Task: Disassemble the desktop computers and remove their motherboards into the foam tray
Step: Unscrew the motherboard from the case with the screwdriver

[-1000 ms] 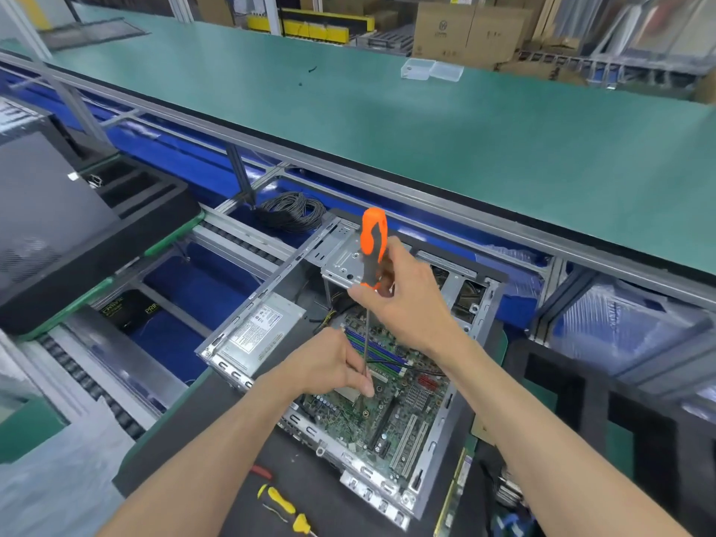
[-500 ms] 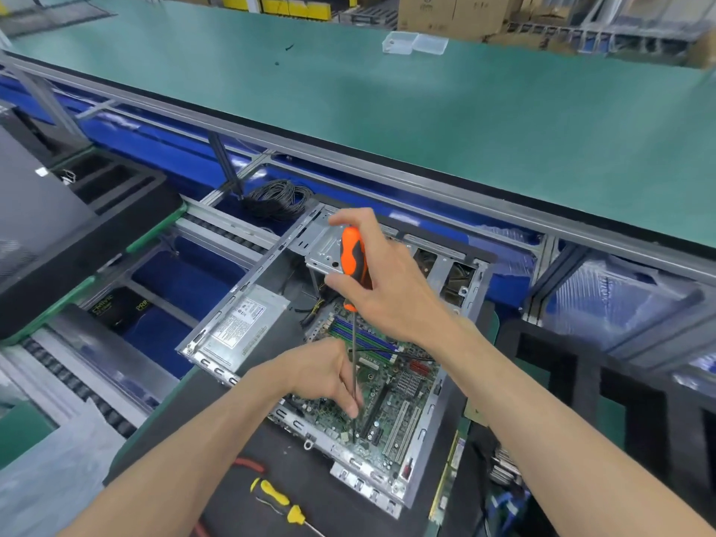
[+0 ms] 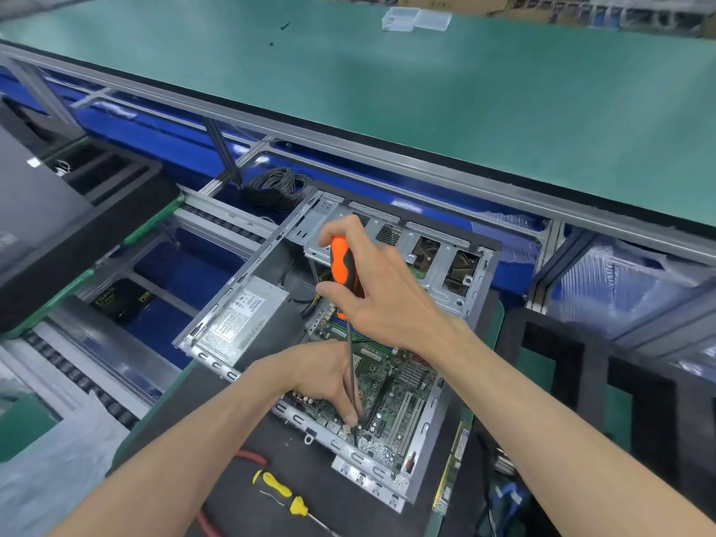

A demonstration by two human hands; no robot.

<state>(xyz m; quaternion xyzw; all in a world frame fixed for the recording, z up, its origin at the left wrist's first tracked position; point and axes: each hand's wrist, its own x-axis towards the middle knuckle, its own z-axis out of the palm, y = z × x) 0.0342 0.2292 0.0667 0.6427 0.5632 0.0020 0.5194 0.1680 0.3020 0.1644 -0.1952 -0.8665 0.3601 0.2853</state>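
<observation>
Fingers of the right hand (image 3: 381, 294) clamp the orange screwdriver (image 3: 343, 273); left hand (image 3: 323, 375) fingertips pinch its shaft, tip shifted nearer the motherboard (image 3: 391, 397) front edge: another screw engaged.

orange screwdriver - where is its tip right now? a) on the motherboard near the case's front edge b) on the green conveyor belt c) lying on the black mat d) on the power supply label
a: the right hand holds the orange screwdriver upright, its shaft running down to the motherboard, where the left hand steadies it.
</observation>
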